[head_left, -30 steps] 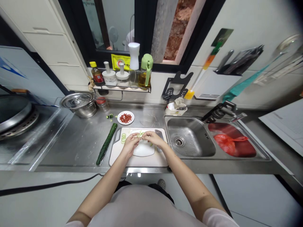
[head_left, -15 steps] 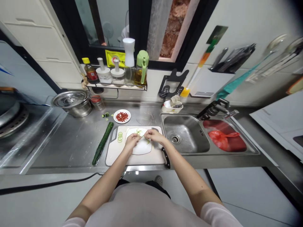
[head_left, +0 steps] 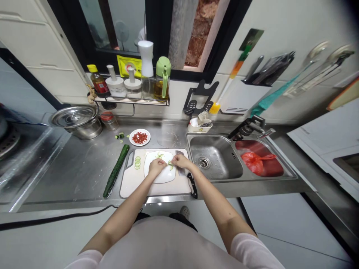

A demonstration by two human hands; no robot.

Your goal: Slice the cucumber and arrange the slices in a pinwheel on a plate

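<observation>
A: In the head view, where are the hands?

B: Both are over the white plate (head_left: 161, 176), which lies on the cutting board (head_left: 131, 185). The right hand (head_left: 179, 161) has thumb and forefinger narrow, pinching a cucumber slice (head_left: 169, 163) at the plate's far right part. The left hand (head_left: 155, 167) is just beside it, fingers curled close together; whether they hold something, I cannot tell.

A: How would such a slice handle?

B: I judge it very light, thin, wet and a little slippery. It is stiff enough to lift, but it can snap if bent. Better to take it at the rim with two fingertips, softly.

A: And around them?

B: More slices (head_left: 137, 162) lie on the board left of the plate. A whole cucumber (head_left: 115, 170) lies on the steel counter beside the board. A knife (head_left: 192, 184) rests at the board's right edge, near the sink (head_left: 214, 162). A small dish of red chilli pieces (head_left: 140, 137) stands behind the board.
</observation>
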